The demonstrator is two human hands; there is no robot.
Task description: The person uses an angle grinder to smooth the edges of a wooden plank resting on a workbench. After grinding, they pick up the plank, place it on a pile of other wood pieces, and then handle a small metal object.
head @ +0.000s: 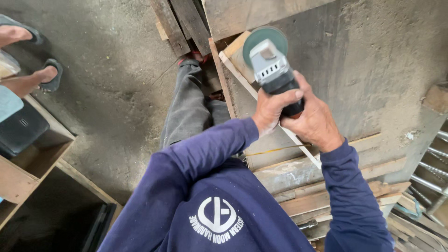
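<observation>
My left hand [273, 108] and my right hand [316, 122] both grip the black body of an angle grinder [273, 72]. Its grey head and round greenish disc [264, 36] point away from me. The disc rests on the end of a pale wooden piece [234, 52] that lies on a dusty grey work surface [373, 60]. A thin white strip [298, 142] runs from under the grinder toward me. Both my arms wear dark blue sleeves.
Wooden planks [326, 198] are stacked at the bench's near edge and more boards [182, 21] lie at the top. A wooden box [32, 168] with a black case [21, 130] stands at left. Another person's sandalled feet [32, 56] are at upper left. Metal rods [434, 168] are at right.
</observation>
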